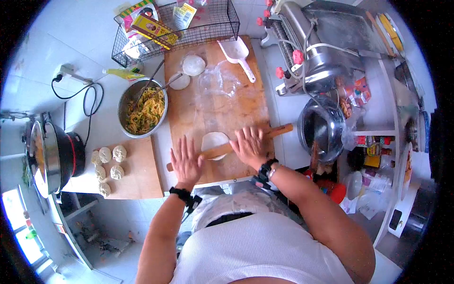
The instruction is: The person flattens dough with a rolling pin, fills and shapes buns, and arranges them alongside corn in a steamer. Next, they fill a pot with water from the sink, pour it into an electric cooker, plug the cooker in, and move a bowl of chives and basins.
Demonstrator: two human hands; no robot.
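A wooden rolling pin point(218, 151) lies slantwise across a flat white round of dough point(214, 140) on the floured wooden board point(222, 113). My left hand point(186, 161) rests palm down over the pin's left part, fingers stretched out and apart. Over its right part lies my right hand point(250, 146), also palm down with fingers extended forward. The pin's two ends stick out past my hands. Farther back on the board are more dough rounds point(194, 65) and a white scoop point(235, 51).
A steel bowl of filling point(143, 106) with utensils stands left of the board. Several pleated buns point(117, 172) sit on a smaller board point(137, 163). A wire basket point(208, 23) with packets stands behind. To the right are a metal roller machine point(321, 66) and a shiny basin point(321, 128).
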